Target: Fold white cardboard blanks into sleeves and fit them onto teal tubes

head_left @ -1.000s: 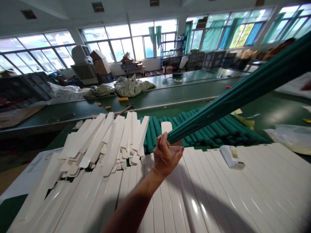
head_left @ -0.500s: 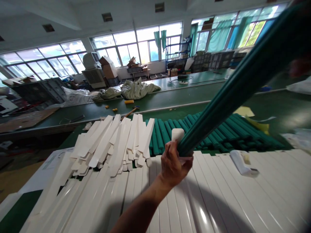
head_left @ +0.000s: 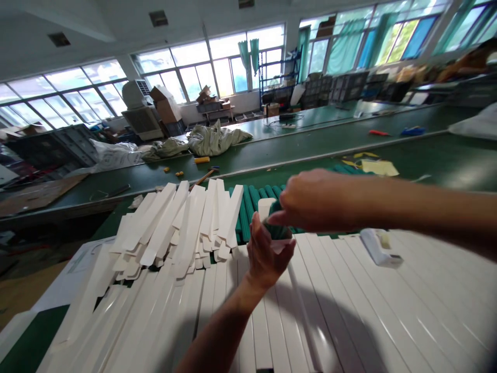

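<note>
**While our left hand (head_left: 267,256) clenches a ribbed dark-green tube (head_left: 278,230), our right hand (head_left: 314,199) reaches in**

Our left fingers (head_left: 258,233) curl round the tube's end, held above glossy white slatted panels (head_left: 341,295), just beside a small white rounded block (head_left: 266,209). Our right fingers (head_left: 274,219) meet that same end; whether they grip it, we cannot tell. The long length running up to the right in the earlier frame no longer shows, and our right arm now crosses that area. Behind lie one stack of matching green tubes (head_left: 248,212), at least six showing, and one pile of cream-white card strips (head_left: 182,223). Farther off, one pale green sack (head_left: 215,139) hides its contents, near dark plastic crates (head_left: 50,147).
</note>
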`<state>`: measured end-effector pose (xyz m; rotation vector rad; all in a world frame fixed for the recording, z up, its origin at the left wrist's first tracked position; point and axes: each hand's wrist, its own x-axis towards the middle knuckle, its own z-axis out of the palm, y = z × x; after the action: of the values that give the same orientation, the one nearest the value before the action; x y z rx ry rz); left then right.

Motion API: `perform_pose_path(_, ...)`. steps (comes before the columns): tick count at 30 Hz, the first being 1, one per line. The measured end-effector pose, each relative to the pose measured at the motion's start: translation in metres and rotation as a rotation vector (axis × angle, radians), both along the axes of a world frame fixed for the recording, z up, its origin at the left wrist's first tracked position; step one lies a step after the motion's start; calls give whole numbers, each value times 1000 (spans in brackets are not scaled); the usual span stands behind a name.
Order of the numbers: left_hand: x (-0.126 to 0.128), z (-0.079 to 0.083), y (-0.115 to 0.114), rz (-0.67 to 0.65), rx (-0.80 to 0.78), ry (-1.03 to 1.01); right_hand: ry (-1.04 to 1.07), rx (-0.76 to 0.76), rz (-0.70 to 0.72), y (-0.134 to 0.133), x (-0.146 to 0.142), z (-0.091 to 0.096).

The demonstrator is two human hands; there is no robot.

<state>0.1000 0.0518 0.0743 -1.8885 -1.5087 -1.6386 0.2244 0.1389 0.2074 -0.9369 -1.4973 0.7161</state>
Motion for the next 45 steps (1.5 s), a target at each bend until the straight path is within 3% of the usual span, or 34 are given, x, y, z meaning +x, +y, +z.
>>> perform_pose_path(3,-7,-1,-4,-30,10,11,-458,82,317,-32,-1,-8)
perform_pose_path(5,-14,-1,-7,-42,-39,-43,-545,44,358,-47,2,-20)
perform_pose_path(8,-23,-1,-8,-75,-137,-175,-280,-206,346,-55,3,-56)
perform_pose_path(10,-24,0,-6,-199,-201,-283,-15,-349,400,-56,-5,-86)
perform_pose_path(12,-20,4,-1,-298,-241,-441,231,-386,422,-59,-18,-112)
perform_pose_path(14,-14,13,6,-308,-265,-620,386,-361,410,-62,-32,-123)
perform_pose_path(19,2,35,21,-391,-341,-810,454,-341,323,-58,-44,-108)
perform_pose_path(26,9,41,30,-570,-461,-995,482,-299,190,-42,-39,-97)
perform_pose_path(31,11,40,30,-488,-372,-872,548,-234,12,-35,-43,-97)
perform_pose_path(38,-7,29,19,-405,-120,-285,596,-13,104,-41,-37,-112)
perform_pose_path(45,-41,52,20,-466,-132,214,62,113,177,-60,-21,-137)
